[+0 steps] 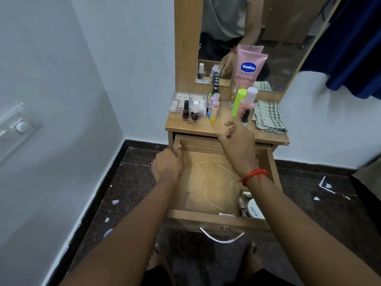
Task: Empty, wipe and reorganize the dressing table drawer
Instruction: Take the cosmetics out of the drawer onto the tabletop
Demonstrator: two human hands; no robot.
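Observation:
The wooden drawer (206,216) of the dressing table (268,139) is pulled out, its scratched floor mostly bare. A white round case (256,209) and a few small items lie in its front right corner. My left hand (168,165) grips the drawer's left wall. My right hand (239,139), with a red thread at the wrist, reaches over the tabletop and holds a small black-capped nail polish bottle (245,116) by its lower part. A green checked cloth (269,117) lies folded at the tabletop's right.
On the tabletop stand a pink Vaseline tube (248,69), a green tube (238,103), a pink bottle (248,100), two dark nail polishes (190,112), lip balms (213,109) and a clear plastic case (186,102). A mirror (268,38) rises behind. Paper scraps litter the dark floor.

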